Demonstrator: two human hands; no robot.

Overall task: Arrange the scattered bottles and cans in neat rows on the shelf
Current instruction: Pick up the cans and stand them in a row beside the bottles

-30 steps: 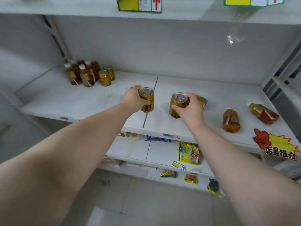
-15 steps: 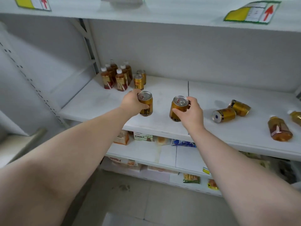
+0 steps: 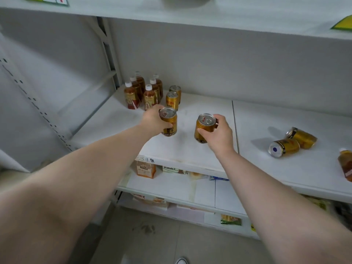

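Note:
My left hand grips an upright gold can just in front of two standing gold cans on the white shelf. To the right, my right hand grips a second upright gold can. Several brown tea bottles with white caps stand in rows at the shelf's back left, beside the standing cans. Two gold cans lie on their sides at the right. One brown bottle lies at the right edge, partly cut off.
A slotted upright post and a grey side panel bound the shelf on the left. Another shelf hangs overhead. Lower shelves hold snack packets and a small orange carton. Tiled floor lies below.
Both hands have carried their cans leftwards along the shelf towards the standing bottles and cans. The view has swung left, so the lying cans and bottle now sit further right.

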